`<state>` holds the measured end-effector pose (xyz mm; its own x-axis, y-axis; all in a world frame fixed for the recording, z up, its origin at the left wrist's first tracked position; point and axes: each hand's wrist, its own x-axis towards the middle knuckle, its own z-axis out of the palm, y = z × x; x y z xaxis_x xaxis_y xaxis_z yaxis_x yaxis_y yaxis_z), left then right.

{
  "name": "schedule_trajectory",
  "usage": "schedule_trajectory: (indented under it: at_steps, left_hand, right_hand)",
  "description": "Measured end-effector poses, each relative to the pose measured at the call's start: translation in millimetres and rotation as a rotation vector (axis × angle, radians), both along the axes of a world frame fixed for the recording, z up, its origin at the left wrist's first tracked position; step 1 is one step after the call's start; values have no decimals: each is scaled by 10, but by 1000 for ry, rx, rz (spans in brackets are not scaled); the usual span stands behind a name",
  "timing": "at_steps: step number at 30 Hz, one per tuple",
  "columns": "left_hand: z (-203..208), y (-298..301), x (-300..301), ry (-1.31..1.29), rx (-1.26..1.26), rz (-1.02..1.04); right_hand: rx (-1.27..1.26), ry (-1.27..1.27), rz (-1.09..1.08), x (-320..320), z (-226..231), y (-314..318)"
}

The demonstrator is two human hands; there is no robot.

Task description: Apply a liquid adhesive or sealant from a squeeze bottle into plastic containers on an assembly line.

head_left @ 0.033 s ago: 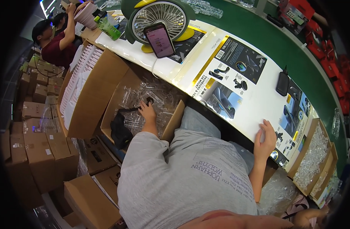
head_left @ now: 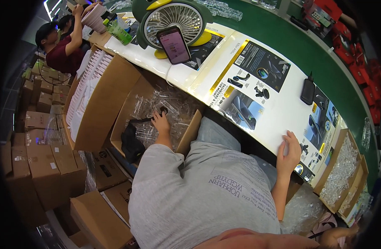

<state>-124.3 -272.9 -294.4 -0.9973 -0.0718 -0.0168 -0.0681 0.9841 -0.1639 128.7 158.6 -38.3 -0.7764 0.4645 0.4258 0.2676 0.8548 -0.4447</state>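
Observation:
My left hand (head_left: pixel 160 123) is down in an open cardboard box (head_left: pixel 188 133) of loose clear plastic pieces (head_left: pixel 145 132). Its fingers are spread and touch the end of a black strap (head_left: pixel 141 121). That strap runs left to a black bundle, perhaps a bag (head_left: pixel 131 143), hanging over the box's near left side. My right hand (head_left: pixel 289 152) rests at the table's near edge on a printed white sheet (head_left: pixel 265 132), fingers stretched out and holding nothing. A black device with a short stub (head_left: pixel 308 91) lies farther off on the sheet.
A phone (head_left: pixel 173 45) leans on a green fan (head_left: pixel 172 20) at the back. Left stands a carton of white ribbed parts (head_left: pixel 88 93); right, a box of clear pieces (head_left: pixel 340 172). Stacked cartons (head_left: pixel 45 166) fill the left floor. A co-worker (head_left: pixel 66 47) is at far left.

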Motion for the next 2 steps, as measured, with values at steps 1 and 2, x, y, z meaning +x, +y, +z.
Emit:
schedule_trajectory:
  at_steps: [1,2]
  left_hand:
    - [9,-10,20,-106,52,23]
    - [85,28,80,-85,106,29]
  right_hand:
    - [-3,-9,-5,-1,-12,8]
    - [-5,-22,-11,25,-20,17]
